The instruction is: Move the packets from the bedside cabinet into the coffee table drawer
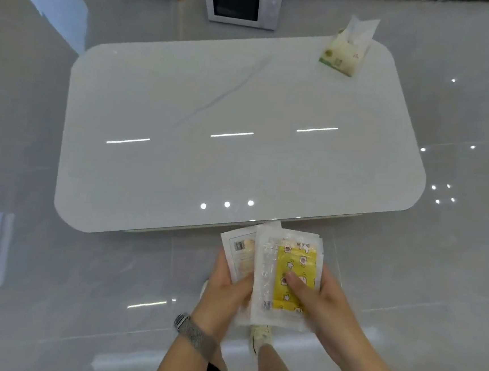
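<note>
**Packets held in both hands at the near edge of the coffee table**

A stack of packets (pixel 284 277) is gripped between the two hands just short of the coffee table (pixel 185 106), above the glossy floor (pixel 52 272). The left hand (pixel 224 296), with a mesh-band watch (pixel 195 333) on its wrist, is curled round the stack's left edge, where a paler packet is fanned out beneath the top one. The right hand (pixel 320 301) is wrapped round the right edge, its thumb (pixel 295 281) pressed flat on the yellow printed panel of the top packet. A slippered foot (pixel 259 336) is seen below the stack. Farther off, a tissue pack (pixel 345 53) rests on the table's far right corner. Beyond the table, a white microwave (pixel 241 3) is set on the floor.
</note>
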`<state>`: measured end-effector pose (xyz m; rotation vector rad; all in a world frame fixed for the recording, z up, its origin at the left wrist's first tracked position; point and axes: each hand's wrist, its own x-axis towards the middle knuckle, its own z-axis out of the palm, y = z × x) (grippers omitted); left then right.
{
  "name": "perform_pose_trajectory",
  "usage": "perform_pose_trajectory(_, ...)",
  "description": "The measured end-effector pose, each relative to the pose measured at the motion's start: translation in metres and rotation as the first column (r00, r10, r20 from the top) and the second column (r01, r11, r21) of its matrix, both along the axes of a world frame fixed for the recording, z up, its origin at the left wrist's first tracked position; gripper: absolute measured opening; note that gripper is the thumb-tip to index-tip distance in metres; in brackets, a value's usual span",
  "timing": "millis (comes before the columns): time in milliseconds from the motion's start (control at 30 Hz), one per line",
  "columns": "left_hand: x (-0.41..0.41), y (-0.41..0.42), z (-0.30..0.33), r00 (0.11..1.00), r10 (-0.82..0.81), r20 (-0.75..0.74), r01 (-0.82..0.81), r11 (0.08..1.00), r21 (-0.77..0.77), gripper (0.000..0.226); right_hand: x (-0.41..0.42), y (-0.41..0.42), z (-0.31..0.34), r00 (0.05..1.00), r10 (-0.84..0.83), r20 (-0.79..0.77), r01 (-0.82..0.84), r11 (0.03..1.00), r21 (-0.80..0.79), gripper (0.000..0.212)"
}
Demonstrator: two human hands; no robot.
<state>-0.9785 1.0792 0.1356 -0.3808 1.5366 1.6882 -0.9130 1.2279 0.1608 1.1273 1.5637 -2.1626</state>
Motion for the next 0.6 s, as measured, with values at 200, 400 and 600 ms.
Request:
perform_pose_trajectory(200, -0.002, 0.003, -0.038, 0.984, 0.105, 0.145, -0.108, 0.994, 0.017, 0.042, -0.007, -0.01, -0.057, 0.999, 0.043, 0.022, -0.043, 0.999, -0.009, 0.043)
perform_pose_trajectory(400, -0.002, 0.009, -0.078, 0.995, 0.006, 0.099, -0.004, 1.0, -0.026, 0.03, -0.016, -0.026, -0.099, 0.978, 0.198, -0.064, -0.194, 0.979, 0.06, 0.037)
perform_pose_trajectory(600, 0.004, 0.006, -0.118, 0.987, 0.066, 0.148, -0.061, 0.997, -0.038, 0.04, -0.02, -0.021, -0.128, 0.951, 0.308, -0.009, -0.308, 0.951, 0.025, 0.03)
